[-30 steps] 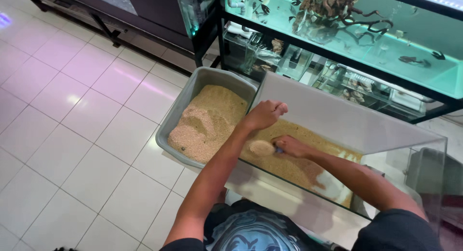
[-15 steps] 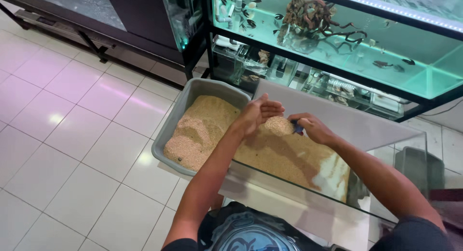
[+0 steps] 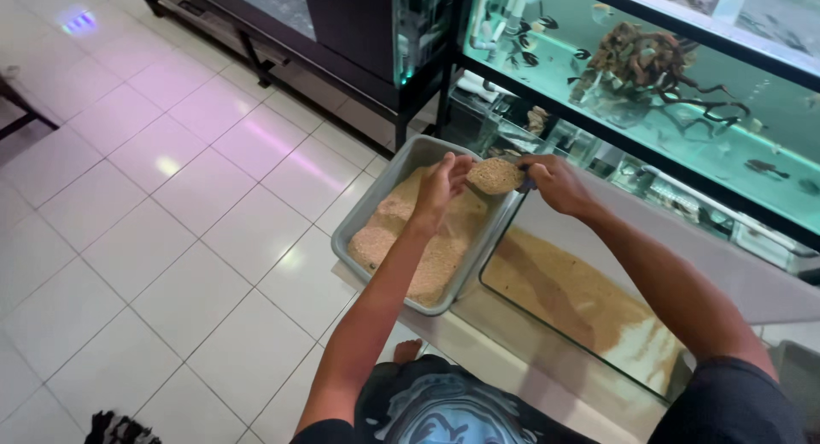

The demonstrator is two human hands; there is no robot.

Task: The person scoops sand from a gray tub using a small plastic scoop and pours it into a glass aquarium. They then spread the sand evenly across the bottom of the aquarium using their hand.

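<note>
Over the grey tub (image 3: pixel 376 212) of sand, a heaped scoop (image 3: pixel 495 176) sits level; right hand (image 3: pixel 555 183) clamped on its handle, left hand (image 3: pixel 442 188) cupped against its rim. Keep the scoop level and the left hand as a guard, since the glass tank (image 3: pixel 589 303) lies just beside the tub and sand would spill onto the floor (image 3: pixel 171 196).

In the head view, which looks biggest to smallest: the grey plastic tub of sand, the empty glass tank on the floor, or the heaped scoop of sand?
1. Clear glass tank, though partly cut off.
2. Grey plastic tub, somewhat smaller.
3. Heaped scoop of sand, by far the smallest.
</note>
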